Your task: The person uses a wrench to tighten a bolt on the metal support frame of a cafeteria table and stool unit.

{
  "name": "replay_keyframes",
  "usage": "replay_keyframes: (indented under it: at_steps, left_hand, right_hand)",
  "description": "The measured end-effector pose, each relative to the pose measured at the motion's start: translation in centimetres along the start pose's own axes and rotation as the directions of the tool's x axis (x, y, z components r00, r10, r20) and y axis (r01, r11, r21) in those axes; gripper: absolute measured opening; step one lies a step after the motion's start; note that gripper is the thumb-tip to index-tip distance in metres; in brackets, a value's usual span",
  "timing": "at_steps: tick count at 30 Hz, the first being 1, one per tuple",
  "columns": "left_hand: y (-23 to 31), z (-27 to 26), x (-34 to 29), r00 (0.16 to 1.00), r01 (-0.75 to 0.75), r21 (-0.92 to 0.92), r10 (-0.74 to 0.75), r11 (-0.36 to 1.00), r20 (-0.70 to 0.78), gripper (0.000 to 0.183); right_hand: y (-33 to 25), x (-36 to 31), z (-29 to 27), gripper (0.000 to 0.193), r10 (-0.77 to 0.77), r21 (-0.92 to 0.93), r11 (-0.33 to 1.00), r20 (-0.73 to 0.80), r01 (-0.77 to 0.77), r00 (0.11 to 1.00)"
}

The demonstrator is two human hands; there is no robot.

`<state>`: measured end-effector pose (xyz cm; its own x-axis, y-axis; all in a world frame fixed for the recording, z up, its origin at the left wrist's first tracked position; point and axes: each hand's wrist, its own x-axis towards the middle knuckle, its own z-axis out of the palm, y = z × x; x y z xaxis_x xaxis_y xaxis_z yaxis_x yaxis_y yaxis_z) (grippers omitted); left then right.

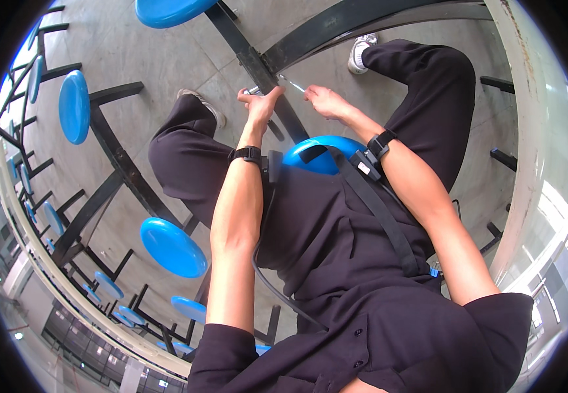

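My left hand [261, 103] is closed at the left side of a black metal beam [252, 64], around a short shiny silver piece [252, 90] whose kind I cannot make out. To the right of the beam, my right hand [328, 103] grips a slim silver tool [293, 83] that looks like a wrench. Its far end reaches the beam's right edge, near the joint with a wider black crossbar [310, 46]. The fingertips of both hands are partly hidden. Below them, the beam runs to the round blue seat [313, 147] between my legs.
Another blue seat [174, 8] is at the far end of the beam. To the left stand more blue seats [74, 107] on black frames [117, 154]. A pale table edge [523, 150] curves along the right. Grey tiled floor [146, 59] lies beneath.
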<state>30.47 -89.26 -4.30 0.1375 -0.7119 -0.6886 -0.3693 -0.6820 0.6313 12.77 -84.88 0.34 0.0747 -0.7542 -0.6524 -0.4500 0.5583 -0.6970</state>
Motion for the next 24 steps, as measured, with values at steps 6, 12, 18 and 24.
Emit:
replay_keyframes:
  at_steps: [6,12,18,24]
  left_hand:
    - [0.0,-0.6,-0.1,0.998,0.024,-0.019,-0.023,1.0,0.06,0.098]
    - [0.9,-0.3,-1.0,0.995,0.03,-0.043,-0.026,0.999,0.094,0.095]
    - [0.6,-0.7,-0.9,0.993,0.048,-0.081,-0.039,0.996,0.11,0.108]
    - [0.2,-0.9,-0.3,0.993,0.049,-0.047,-0.044,0.998,0.108,0.109]
  right_hand:
    - [2.6,1.7,1.4,0.031,0.061,0.16,0.983,0.161,-0.087,0.985]
    - [3.7,3.2,2.3,0.032,0.007,0.226,0.973,0.216,-0.057,0.976]
    - [2.4,2.1,2.1,0.034,0.111,0.229,0.958,0.263,-0.174,0.958]
    - [2.5,2.2,1.5,0.031,0.08,0.348,0.907,0.407,-0.235,0.91]
